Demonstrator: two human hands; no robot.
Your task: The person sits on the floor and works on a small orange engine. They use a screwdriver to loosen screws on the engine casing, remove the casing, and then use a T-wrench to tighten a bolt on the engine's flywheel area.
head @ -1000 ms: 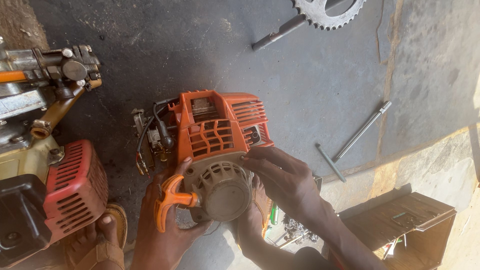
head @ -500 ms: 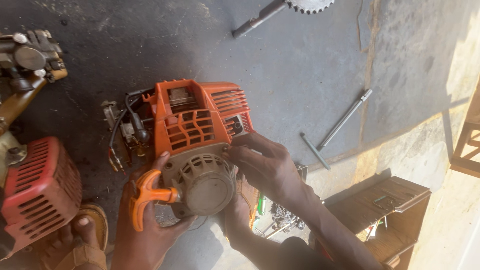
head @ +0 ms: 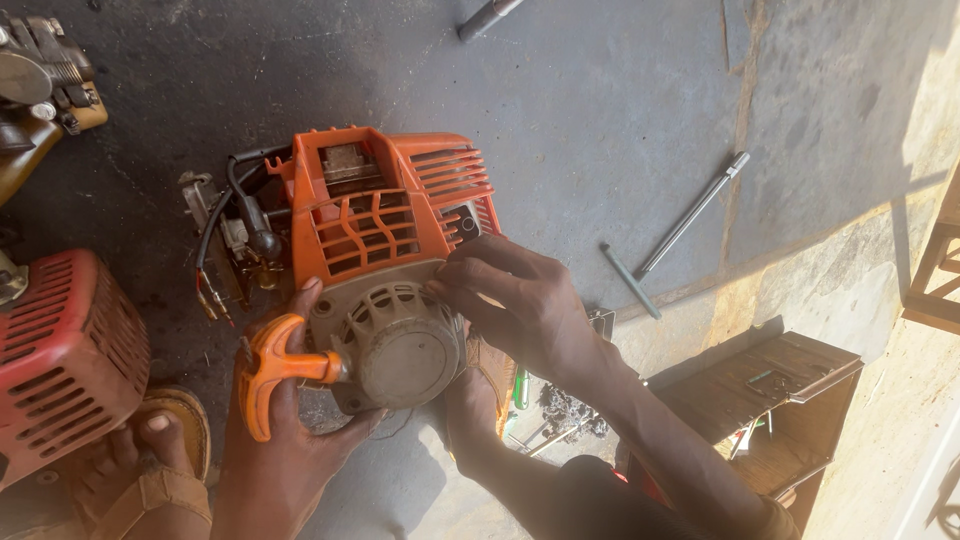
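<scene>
An orange small engine lies on the dark concrete floor. Its grey round starter cover faces me, and an orange T-shaped pull handle sticks out to the cover's left. My left hand cups the cover from below, with the handle lying across the fingers and one fingertip on the cover's upper left edge. My right hand reaches in from the right, its fingertips pinched on the cover's upper right rim. Black cables and a spark plug cap hang off the engine's left side.
A red engine housing sits at the left, with my sandalled foot beside it. My other leg rests against the engine's near right side. A metal rod and a short tool lie to the right. A wooden toolbox stands at lower right.
The view has drifted, so the engine now sits further left and higher in frame. Both hands stay on the starter cover; my right fingertips have closed in on its upper rim.
</scene>
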